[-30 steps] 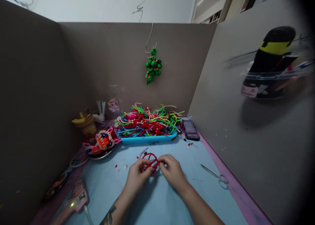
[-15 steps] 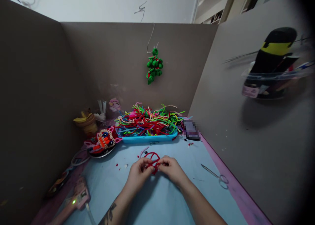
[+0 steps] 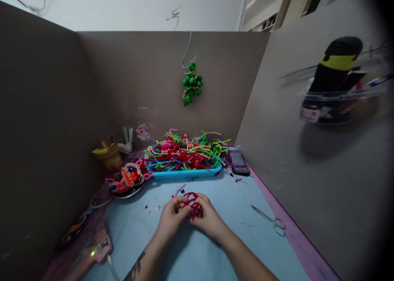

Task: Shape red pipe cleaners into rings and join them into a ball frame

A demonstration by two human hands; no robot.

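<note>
A small openwork shape of bent red pipe cleaners point(image 3: 194, 210) is held between both hands above the light blue mat. My left hand point(image 3: 174, 212) pinches its left side between thumb and fingers. Around its right side curl the fingers and thumb of my right hand point(image 3: 209, 216). Just beyond the hands lie a dark round bead point(image 3: 182, 191) and a short pale purple stem point(image 3: 180, 188). Part of the red shape is hidden behind the fingers.
A blue tray point(image 3: 187, 174) heaped with colourful pipe cleaners stands at the back. Scissors point(image 3: 272, 221) lie on the right, a pink glue gun point(image 3: 101, 246) on the left. A plate with a pipe-cleaner figure point(image 3: 131, 178) sits back left. Grey panels point(image 3: 160, 80) enclose three sides.
My right hand has shifted its grip, with its thumb now lower along the red shape. The red shape has turned and looks rounder. The view has moved slightly.
</note>
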